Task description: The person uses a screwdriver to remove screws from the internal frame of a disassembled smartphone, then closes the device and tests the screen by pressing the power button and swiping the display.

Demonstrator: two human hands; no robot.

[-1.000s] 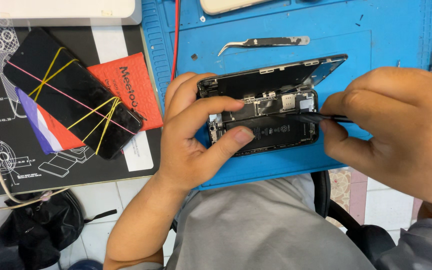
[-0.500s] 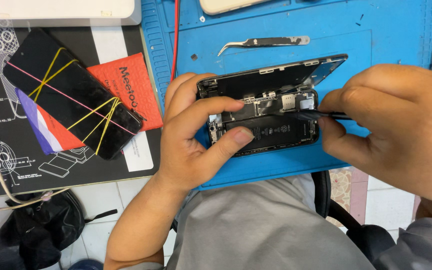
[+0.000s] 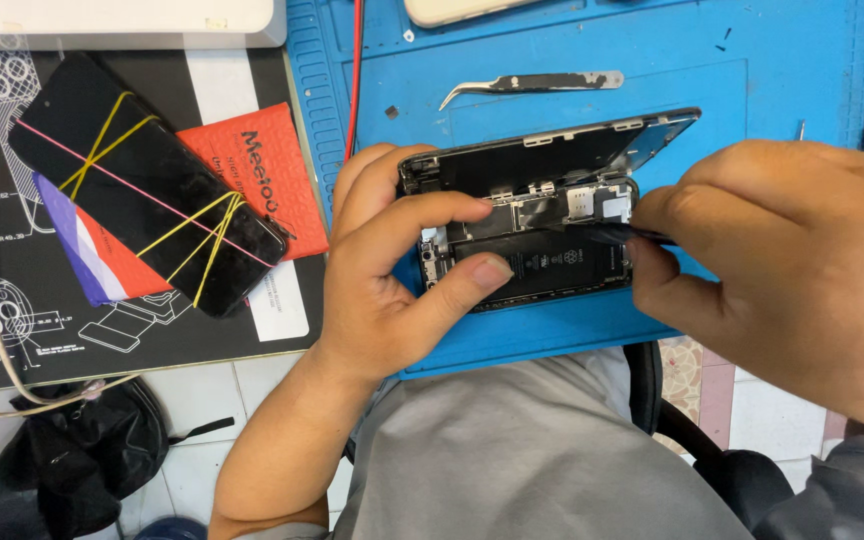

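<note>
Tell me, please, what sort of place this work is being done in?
Most likely a phone repair bench: an opened phone held over a blue repair mat, tweezers lying ready, and a second phone bound with rubber bands alongside.

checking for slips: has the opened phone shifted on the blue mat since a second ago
No. The opened phone sits the same way below the tweezers on the blue mat.

The opened smartphone lies lengthwise on the blue mat near the counter's front edge — screen panel hinged up along its far side, black battery and metal shields exposed — with a thin dark tool touching its insides.
</note>
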